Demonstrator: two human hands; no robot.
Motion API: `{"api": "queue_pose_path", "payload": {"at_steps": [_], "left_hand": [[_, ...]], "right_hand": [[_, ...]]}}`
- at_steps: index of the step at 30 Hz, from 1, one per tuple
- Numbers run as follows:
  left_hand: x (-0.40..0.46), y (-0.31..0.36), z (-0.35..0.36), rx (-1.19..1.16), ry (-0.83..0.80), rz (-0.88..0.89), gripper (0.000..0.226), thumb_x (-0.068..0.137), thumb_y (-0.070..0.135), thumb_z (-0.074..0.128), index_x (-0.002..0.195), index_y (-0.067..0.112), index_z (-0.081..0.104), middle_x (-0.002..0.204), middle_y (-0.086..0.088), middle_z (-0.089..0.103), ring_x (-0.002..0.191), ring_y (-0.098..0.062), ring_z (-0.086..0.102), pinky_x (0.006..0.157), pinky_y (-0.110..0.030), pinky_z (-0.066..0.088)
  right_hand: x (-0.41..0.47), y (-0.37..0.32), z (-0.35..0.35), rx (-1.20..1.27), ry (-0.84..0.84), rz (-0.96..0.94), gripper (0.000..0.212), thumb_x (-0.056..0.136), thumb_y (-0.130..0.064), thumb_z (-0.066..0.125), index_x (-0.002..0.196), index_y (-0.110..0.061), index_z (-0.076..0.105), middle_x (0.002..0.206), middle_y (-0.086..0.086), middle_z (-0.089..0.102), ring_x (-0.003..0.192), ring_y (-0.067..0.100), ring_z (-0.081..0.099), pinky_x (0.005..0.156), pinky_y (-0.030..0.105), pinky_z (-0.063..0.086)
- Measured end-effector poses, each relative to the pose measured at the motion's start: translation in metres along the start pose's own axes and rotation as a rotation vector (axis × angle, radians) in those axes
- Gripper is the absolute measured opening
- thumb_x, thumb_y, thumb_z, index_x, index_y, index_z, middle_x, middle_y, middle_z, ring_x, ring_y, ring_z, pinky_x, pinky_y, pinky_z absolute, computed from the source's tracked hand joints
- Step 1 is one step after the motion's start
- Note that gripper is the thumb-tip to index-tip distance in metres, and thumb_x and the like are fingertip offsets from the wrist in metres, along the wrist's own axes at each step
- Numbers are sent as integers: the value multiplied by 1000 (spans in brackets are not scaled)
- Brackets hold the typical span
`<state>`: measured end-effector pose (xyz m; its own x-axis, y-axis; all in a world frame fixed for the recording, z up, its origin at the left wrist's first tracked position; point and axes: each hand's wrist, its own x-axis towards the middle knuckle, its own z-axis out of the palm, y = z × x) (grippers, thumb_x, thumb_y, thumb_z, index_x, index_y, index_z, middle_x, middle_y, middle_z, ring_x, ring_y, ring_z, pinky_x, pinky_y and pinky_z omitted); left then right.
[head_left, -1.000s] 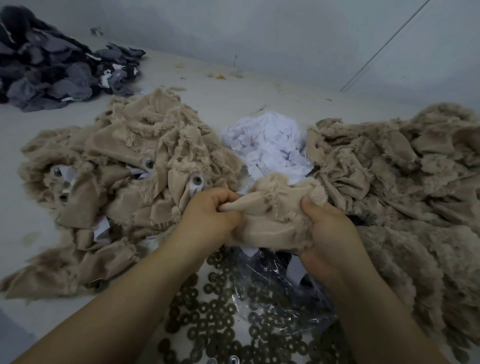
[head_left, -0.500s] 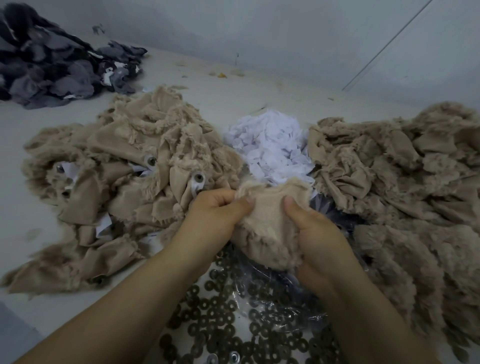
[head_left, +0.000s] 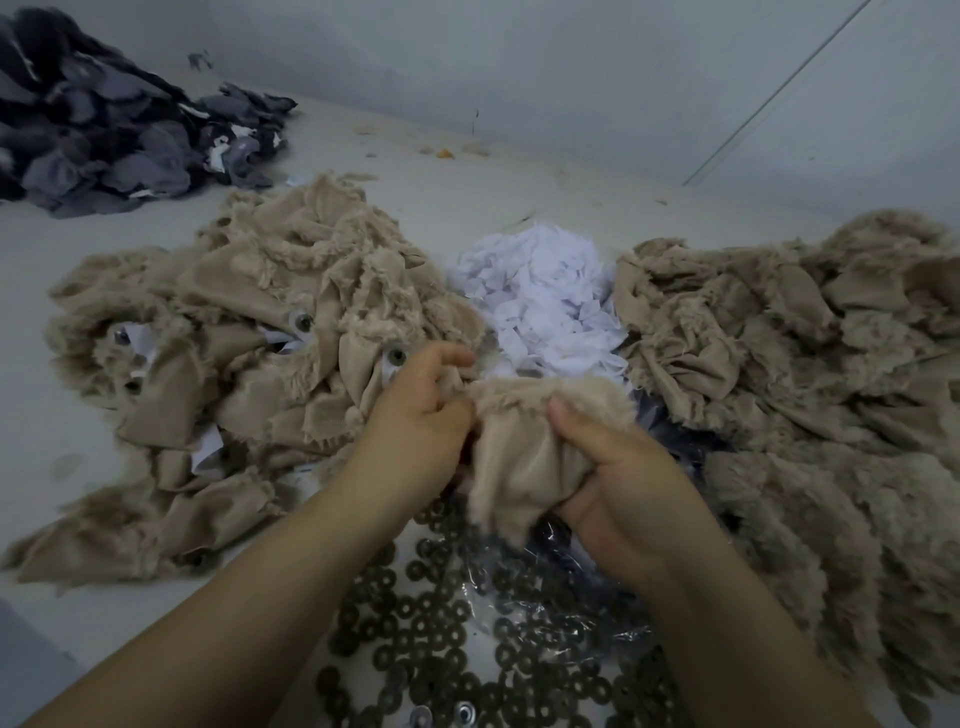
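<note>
1. A big heap of beige plush (head_left: 805, 364) lies on my right, a second heap (head_left: 249, 338) on my left
2. White scraps (head_left: 540, 296) sit between them; dark washers (head_left: 415, 649) lie under my wrists
3. One plush piece (head_left: 524, 452) is held up between the heaps, above the washers
4. My left hand (head_left: 415, 431) and right hand (head_left: 618, 493) both grip it, fingers curled into the fabric

Fur piles (head_left: 270, 332) flank hands; bare table (head_left: 467, 192) beyond.

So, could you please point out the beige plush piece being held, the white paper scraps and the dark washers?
beige plush piece (head_left: 524, 457), head view, on its smooth backing.
white paper scraps (head_left: 543, 304), head view, middle of the heap.
dark washers (head_left: 441, 631), head view, one washer mid-spread.
</note>
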<state>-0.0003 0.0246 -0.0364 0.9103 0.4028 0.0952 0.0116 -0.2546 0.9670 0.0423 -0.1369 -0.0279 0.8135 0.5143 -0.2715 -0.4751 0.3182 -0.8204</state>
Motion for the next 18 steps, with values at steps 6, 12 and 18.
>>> {"api": "queue_pose_path", "payload": {"at_steps": [6,12,18], "left_hand": [[-3,7,-5,111,-190,221,11,88,7,69,87,16,76,82,-11,69,75,-28,64,68,-34,56],[0,10,1,104,-52,214,16,94,7,61,78,11,64,68,10,60,54,-2,49,52,-15,41],[0,19,9,293,52,410,23,95,7,55,76,18,51,66,9,51,62,-3,49,55,-13,38]], "right_hand": [[1,-8,1,99,40,93,57,79,-34,65,120,5,65,117,22,70,106,31,71,84,43,61],[4,-9,1,474,15,51,68,89,-54,56,131,-1,58,121,24,68,108,35,69,82,46,60],[-4,4,12,311,-160,-34,78,82,-56,61,137,-2,52,135,17,62,126,27,59,102,35,52]]}}
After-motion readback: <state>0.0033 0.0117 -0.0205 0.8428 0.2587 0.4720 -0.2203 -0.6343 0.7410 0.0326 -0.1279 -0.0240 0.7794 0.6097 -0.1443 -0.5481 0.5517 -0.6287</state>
